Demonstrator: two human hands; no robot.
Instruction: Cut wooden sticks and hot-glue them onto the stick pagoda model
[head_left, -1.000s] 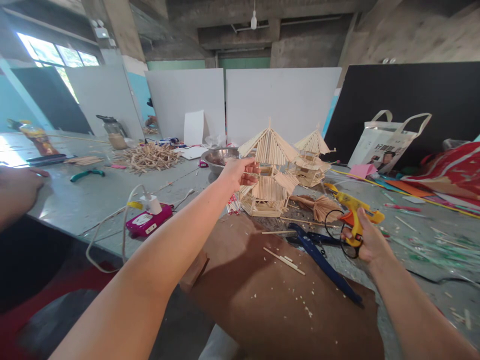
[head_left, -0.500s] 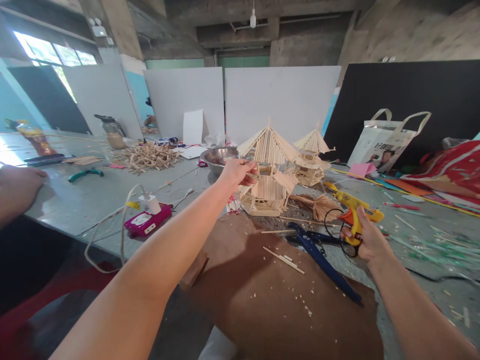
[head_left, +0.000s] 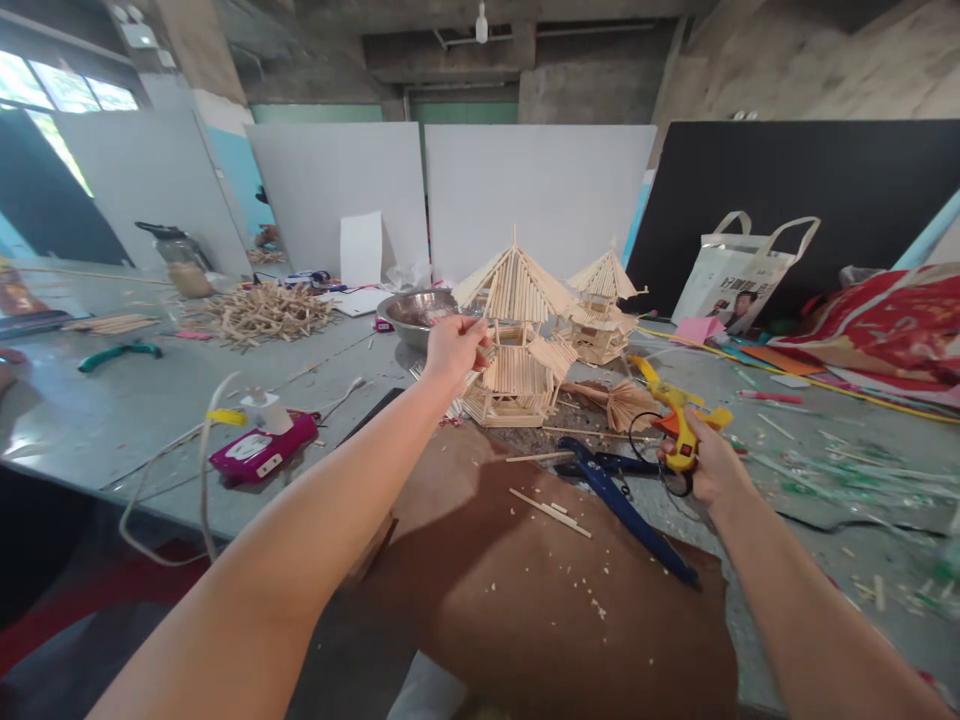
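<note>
From where I watch, the left arm stretches up and forward across the brown sheet [head_left: 450, 540], and its left hand [head_left: 451, 350] sits at the left side of the stick house [head_left: 517, 372], which stands upright on the table beyond the sheet. I see the fingers bent and drawn together against that side; whether they pinch a stick, I can't tell. The right arm reaches in from the lower right, and I have the right hand [head_left: 718, 465] wrapped round the handle of the yellow glue gun [head_left: 683, 435], its nozzle angled up and left, apart from the house. The left hand covers part of the house and of the metal bowl [head_left: 405, 318] behind; both forearms run out of frame. The second model [head_left: 600, 280] is partly hidden behind the house.
</note>
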